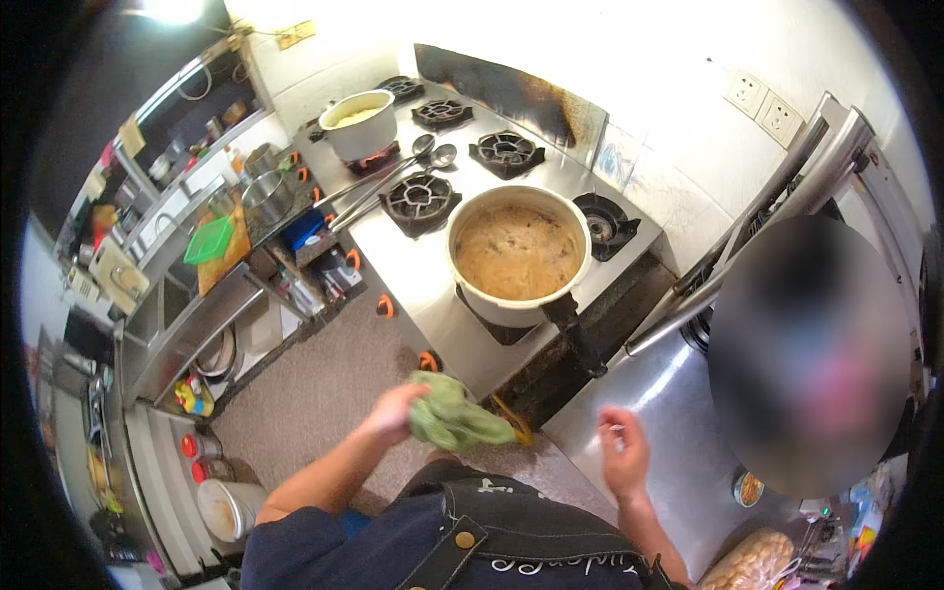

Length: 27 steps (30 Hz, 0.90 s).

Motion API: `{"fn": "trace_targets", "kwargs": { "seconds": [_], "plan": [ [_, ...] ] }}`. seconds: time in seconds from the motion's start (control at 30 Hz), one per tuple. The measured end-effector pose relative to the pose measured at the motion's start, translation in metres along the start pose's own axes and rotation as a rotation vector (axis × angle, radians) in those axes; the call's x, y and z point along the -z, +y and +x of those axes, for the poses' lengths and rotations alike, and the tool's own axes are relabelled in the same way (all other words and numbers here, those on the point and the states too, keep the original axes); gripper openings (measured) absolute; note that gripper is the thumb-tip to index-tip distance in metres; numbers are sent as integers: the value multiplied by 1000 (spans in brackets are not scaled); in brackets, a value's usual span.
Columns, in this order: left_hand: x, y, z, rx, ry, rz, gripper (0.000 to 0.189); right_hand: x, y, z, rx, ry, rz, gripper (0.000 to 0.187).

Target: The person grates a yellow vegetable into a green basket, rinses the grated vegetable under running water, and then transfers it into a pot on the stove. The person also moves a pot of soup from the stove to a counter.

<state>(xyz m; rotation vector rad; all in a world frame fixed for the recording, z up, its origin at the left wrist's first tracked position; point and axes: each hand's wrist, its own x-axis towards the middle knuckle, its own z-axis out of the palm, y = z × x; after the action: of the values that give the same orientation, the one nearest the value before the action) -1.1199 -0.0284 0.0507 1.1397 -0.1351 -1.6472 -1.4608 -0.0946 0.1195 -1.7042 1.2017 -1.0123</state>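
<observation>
My left hand (398, 413) grips a crumpled green cloth (457, 417) in front of the stove's front edge. My right hand (623, 453) is over the steel counter (667, 424), fingers loosely curled and apart, with nothing visible in it. Ahead of both hands, a large metal pot (501, 304) with a brown, stained inside sits on the near part of the gas stove (402, 258). Its black handle (579, 335) points toward me, apart from either hand. What burner lies under the pot is mostly hidden.
A second pot (361, 133) with pale yellowish contents stands on a glowing burner at the far left. Two long-handled ladles (383, 181) lie across the stove. A green chopping board (209, 240) rests on the left counter. Red-lidded jars (200, 445) and a white bucket (221, 509) stand lower left.
</observation>
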Motion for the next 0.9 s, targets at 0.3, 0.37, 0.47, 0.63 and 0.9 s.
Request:
{"fn": "trace_targets", "kwargs": {
  "seconds": [0.3,0.37,0.47,0.63,0.9],
  "plan": [
    [-14,251,176,-213,-154,-253,31,-40,13,116,-328,-89,-116,53],
    [-32,277,226,-113,-234,-157,32,-57,-12,129,-260,-31,-412,45],
    [-56,289,282,54,-385,11,25,-70,-31,142,-386,-49,-505,35],
    [-84,284,310,150,-642,344,27,-75,-23,137,-400,41,-653,32],
    [-82,291,309,201,-682,564,31,-83,-14,142,-397,66,-902,29]
  ]
}}
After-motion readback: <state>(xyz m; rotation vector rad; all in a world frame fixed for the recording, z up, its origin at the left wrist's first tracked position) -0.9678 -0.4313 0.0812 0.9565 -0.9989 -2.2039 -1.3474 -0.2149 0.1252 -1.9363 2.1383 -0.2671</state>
